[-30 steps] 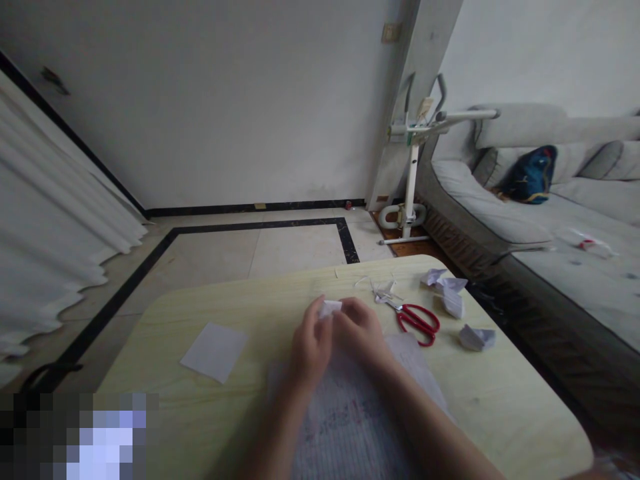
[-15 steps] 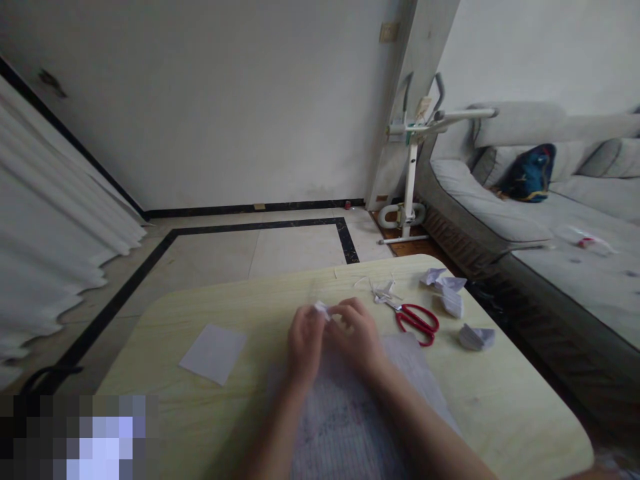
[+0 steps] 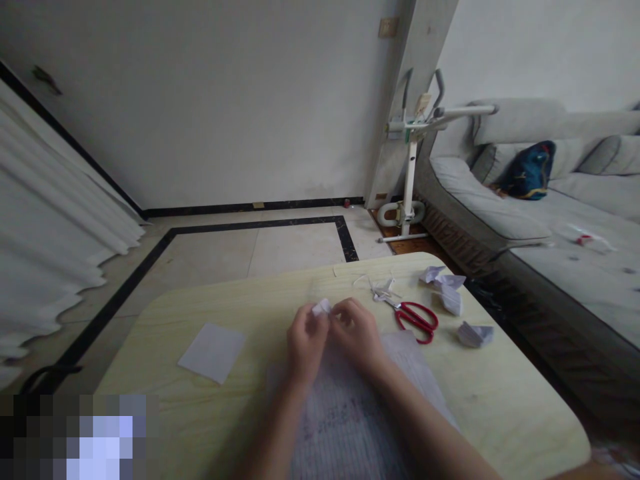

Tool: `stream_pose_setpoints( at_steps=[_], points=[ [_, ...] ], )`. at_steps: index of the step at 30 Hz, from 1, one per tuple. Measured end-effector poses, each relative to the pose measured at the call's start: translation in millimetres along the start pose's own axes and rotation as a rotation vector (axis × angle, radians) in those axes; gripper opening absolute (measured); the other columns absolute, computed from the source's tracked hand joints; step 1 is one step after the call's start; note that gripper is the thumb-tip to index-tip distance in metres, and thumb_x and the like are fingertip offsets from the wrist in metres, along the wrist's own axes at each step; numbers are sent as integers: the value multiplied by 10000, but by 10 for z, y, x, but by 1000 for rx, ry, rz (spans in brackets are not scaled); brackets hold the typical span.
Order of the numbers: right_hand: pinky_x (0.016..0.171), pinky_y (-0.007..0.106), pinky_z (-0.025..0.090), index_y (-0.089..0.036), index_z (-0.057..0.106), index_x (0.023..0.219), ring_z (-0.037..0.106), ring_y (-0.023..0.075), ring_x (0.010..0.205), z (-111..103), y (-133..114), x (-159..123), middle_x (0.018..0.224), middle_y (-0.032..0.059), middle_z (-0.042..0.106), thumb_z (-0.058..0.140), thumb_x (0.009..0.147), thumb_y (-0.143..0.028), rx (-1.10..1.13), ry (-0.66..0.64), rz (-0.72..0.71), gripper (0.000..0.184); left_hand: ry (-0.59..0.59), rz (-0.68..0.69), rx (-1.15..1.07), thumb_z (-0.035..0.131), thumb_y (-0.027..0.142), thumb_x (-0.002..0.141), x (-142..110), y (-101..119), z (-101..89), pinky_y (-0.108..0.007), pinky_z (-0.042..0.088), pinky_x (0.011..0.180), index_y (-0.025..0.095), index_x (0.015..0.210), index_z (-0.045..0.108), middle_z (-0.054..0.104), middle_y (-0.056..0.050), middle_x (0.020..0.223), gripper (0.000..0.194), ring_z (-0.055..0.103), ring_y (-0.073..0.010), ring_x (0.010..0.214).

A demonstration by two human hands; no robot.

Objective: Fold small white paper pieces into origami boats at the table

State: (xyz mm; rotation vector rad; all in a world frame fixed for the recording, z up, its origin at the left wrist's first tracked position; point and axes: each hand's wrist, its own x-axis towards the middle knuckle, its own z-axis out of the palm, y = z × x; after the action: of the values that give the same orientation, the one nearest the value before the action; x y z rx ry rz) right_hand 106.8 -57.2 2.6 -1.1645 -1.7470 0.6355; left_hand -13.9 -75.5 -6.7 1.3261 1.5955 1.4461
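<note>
We hold a small white paper (image 3: 321,307), folded compact and slightly tilted, between our left hand (image 3: 305,339) and right hand (image 3: 357,335); they hide its lower part, so we cannot tell its full shape.

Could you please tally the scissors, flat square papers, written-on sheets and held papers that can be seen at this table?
Held paper: 1
Written-on sheet: 1
Flat square paper: 1
Scissors: 1
Total: 4
</note>
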Motion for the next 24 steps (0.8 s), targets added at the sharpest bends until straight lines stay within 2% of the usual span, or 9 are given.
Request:
stream_pose_setpoints(
  at_steps=[5,10,15,24],
  points=[
    [561,229,410,-188,613,774,533,125,597,-4,-9,11,679,3,589,549,786,-162,6,0,24,70,-36,1,72,545,335,828,3,-23,-3,-222,461,592,169,822,586,639,-10,710,171,612,-152,660],
    [536,223,401,-183,615,743,525,122,574,8,-11,5,648,1,582,561,778,-178,-41,0,47,63,10,30,196,530,320,826,-6,-41,-9,-200,386,520,184,721,535,577,21,604,172,552,-127,566],
    [522,222,395,-190,580,708,512,122,569,44,14,-12,641,-6,564,557,751,-169,-76,44,43,53,41,47,261,534,307,813,-21,-32,-2,-200,350,498,195,690,505,558,31,579,169,532,-125,535],
    [555,241,395,-199,564,715,511,136,607,13,-17,-14,674,6,562,548,775,-173,-108,21,-36,68,45,40,272,527,281,806,-21,22,-12,-205,349,508,193,718,525,575,21,600,124,544,-132,553]
  ],
)
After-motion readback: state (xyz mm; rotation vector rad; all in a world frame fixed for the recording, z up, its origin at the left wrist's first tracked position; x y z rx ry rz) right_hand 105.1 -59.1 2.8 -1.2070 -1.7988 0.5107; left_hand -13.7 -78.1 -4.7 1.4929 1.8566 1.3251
